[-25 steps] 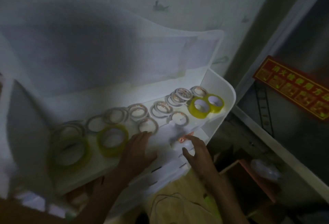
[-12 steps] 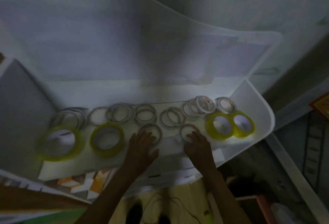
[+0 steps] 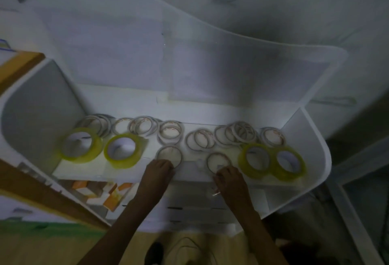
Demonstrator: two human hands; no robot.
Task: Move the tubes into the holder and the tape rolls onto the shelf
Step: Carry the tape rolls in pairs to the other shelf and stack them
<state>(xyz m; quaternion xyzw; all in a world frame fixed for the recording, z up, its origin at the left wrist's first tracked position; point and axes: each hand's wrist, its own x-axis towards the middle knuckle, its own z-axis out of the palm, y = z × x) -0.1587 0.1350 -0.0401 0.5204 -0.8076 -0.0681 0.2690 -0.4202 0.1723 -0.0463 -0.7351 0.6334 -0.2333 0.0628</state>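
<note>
On the shelf (image 3: 311, 138), two yellow rolls (image 3: 81, 144) sit at the far left, with thin white rolls (image 3: 134, 125) lined up behind them along the back wall. Just right of these, the left hand (image 3: 156, 173) rests at the front edge, its fingertips touching a thin roll (image 3: 169, 156); whether the fingers pinch it or only press it flat cannot be told in this dim light. Further right, the right hand (image 3: 228, 177) has curled fingers at the near rim of a second thin roll (image 3: 217, 161), and its grip is equally unclear. Two more yellow rolls (image 3: 271, 162) lie at the right end, just beside that hand. No tubes or holder can be made out.

Both rolls appear to be settling into the front row. To finish well, each should be laid flat and clear of the edge, then let go straight upward so the neighbours are not nudged.
</note>
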